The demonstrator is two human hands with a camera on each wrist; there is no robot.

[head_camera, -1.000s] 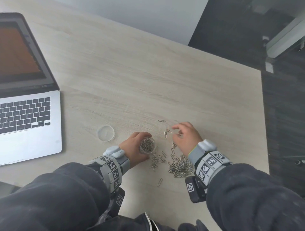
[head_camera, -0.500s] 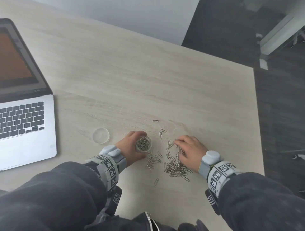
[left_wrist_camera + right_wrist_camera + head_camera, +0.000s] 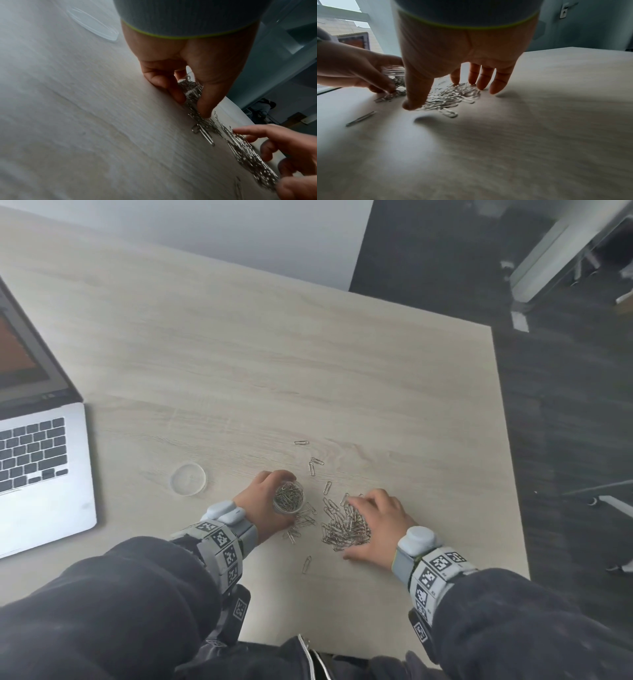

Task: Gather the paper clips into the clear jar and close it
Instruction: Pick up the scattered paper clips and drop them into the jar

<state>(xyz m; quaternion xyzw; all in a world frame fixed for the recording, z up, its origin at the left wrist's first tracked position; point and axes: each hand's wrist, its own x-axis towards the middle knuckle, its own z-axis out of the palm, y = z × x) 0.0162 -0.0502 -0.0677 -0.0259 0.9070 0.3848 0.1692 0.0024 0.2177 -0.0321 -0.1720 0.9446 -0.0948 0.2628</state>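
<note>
A small clear jar (image 3: pixel 288 497) (image 3: pixel 394 73), part full of silver paper clips, stands upright on the wooden table. My left hand (image 3: pixel 263 501) (image 3: pixel 188 75) grips it round its side. To its right lies a heap of paper clips (image 3: pixel 346 529) (image 3: pixel 452 94) (image 3: pixel 248 152). My right hand (image 3: pixel 375 520) (image 3: pixel 458 70) is spread over that heap, fingertips and thumb touching the table around it. A smaller cluster of clips (image 3: pixel 301 522) lies by the jar. Loose clips (image 3: pixel 313 463) are scattered further out. The jar's clear round lid (image 3: pixel 188 479) (image 3: pixel 92 24) lies flat to the left.
An open silver laptop (image 3: pixel 37 460) takes up the table's left side. One stray clip (image 3: pixel 306 564) (image 3: pixel 360 119) lies near the front edge. The table's right edge (image 3: pixel 507 460) drops to dark floor.
My right hand came back from the far loose clips and spread flat over the heap. The left hand keeps holding the jar in place.
</note>
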